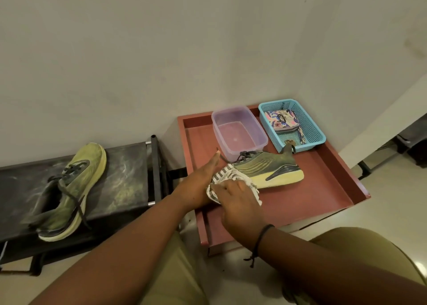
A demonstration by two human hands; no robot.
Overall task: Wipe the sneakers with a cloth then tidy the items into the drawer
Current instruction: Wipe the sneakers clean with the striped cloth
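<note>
Reddish-brown wood forms an open drawer (328,189), pulled out from under a pale wall and seen from above by the head camera. Inside it, an olive-green sneaker (270,168) with a yellowish sole lies across the middle, heel toward the drawer's right edge and toe toward the left. A grey-and-white striped cloth (221,177) covers the toe. The person's right hand (238,203) sits on the cloth, its fingers curled down over it and gripping it against the shoe. The left hand (198,182) rests at the toe end with straight, relaxed fingers pointing toward the back of the drawer, touching the cloth and steadying the shoe. A dark cord bracelet (260,240) circles the right wrist.

At the drawer's back edge stands a clear plastic tub (238,129), touching the sneaker's laces. In the back right corner sits a blue mesh basket (309,124) holding a floral pouch (280,119).

To the left, apart from the drawer, a dark surface (124,173) carries the second sneaker (74,189), same olive green, toe toward the wall, laces trailing over its near edge. The person's khaki-clad knees fill the lower frame above a pale tiled floor (381,207).
</note>
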